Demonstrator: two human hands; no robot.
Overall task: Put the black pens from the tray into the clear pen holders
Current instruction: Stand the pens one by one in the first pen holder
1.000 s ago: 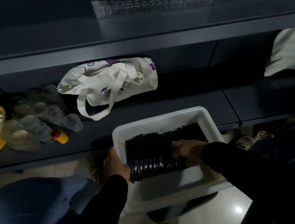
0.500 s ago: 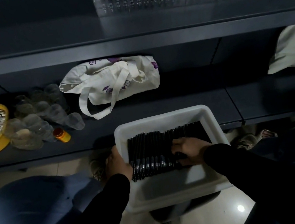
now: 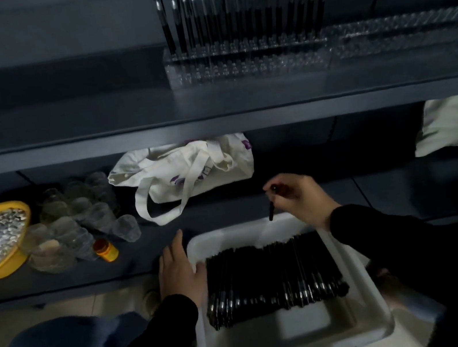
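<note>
Stood partly done: one row of black pens (image 3: 243, 10) upright in the left clear pen holder (image 3: 245, 60), right holder (image 3: 406, 30) unfilled, tray (image 3: 366, 329) well stocked (many left), right hand (image 3: 301, 196) pinching one pen (image 3: 271, 211) above it, left hand (image 3: 179, 272) flat on its rim.

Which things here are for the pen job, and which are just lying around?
For the job:
- pen pinched in the right hand
- pens in the tray
- left hand on the tray's edge
- clear holders on the upper shelf, one part filled

Just lying about:
- tote bag
- yellow bowl
- plastic cups
- orange bottle
- white bag at far right
</note>
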